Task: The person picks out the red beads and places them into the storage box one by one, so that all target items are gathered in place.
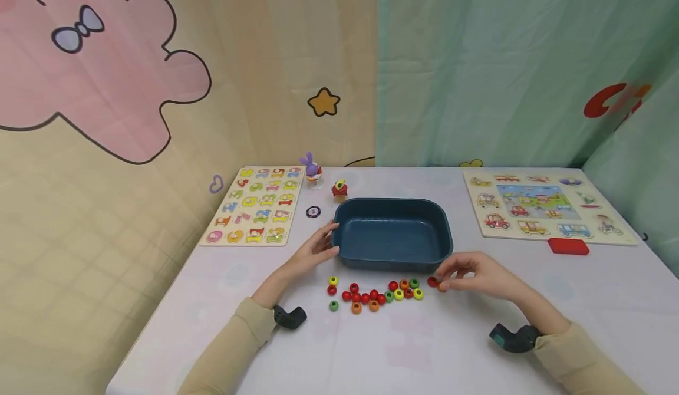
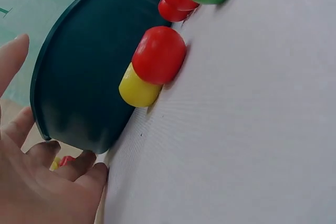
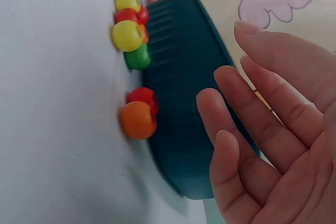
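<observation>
A dark teal rectangular basin (image 1: 392,264) stands on the white table. At its left end my left hand (image 1: 314,249) rests its fingers against the wall, thumb and fingers spread. The left wrist view shows those fingertips right at the basin's end (image 2: 73,72). My right hand (image 1: 474,272) hovers by the front right corner, fingers loosely bent with nothing between them. Under it lie a red bead (image 1: 432,281) and an orange bead (image 3: 138,120). Several more red, yellow, green and orange beads (image 1: 365,298) lie in a loose row before the basin.
A wooden number puzzle (image 1: 249,206) lies at the back left, a vehicle puzzle (image 1: 541,206) at the back right with a red block (image 1: 568,246) at its front edge. Behind the basin are a purple rabbit figure (image 1: 312,170), a small red-topped toy (image 1: 339,190) and a round chip (image 1: 313,211).
</observation>
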Demonstrator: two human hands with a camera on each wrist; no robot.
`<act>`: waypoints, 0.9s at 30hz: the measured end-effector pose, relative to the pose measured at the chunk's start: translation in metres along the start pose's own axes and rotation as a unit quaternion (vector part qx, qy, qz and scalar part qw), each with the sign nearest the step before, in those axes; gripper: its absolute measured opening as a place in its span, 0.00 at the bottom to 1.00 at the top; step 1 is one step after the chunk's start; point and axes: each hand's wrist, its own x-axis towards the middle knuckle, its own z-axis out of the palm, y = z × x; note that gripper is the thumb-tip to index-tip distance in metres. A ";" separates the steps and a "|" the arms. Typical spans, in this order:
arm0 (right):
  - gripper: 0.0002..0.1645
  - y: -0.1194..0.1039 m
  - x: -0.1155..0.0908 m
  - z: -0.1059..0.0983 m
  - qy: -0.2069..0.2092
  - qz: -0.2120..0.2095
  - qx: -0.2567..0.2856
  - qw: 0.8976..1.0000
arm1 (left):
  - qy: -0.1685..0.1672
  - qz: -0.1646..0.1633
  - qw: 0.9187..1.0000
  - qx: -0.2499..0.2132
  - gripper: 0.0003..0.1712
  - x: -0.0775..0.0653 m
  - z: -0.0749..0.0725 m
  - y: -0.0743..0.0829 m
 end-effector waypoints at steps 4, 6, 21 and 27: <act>0.15 0.013 0.002 0.009 0.014 0.008 -0.016 1.000 | 0.006 0.000 1.000 -0.018 0.34 0.001 0.004 -0.003; 0.16 0.016 0.002 0.015 0.028 0.011 -0.023 0.999 | 0.008 -0.001 1.000 -0.029 0.34 0.001 0.006 -0.002; 0.20 0.027 0.007 0.039 0.119 0.052 -0.061 0.990 | 0.019 0.012 0.999 -0.036 0.39 -0.006 0.013 0.022; 0.19 0.028 0.007 0.043 0.134 0.052 -0.086 0.986 | 0.021 0.013 0.999 -0.039 0.40 -0.005 0.013 0.021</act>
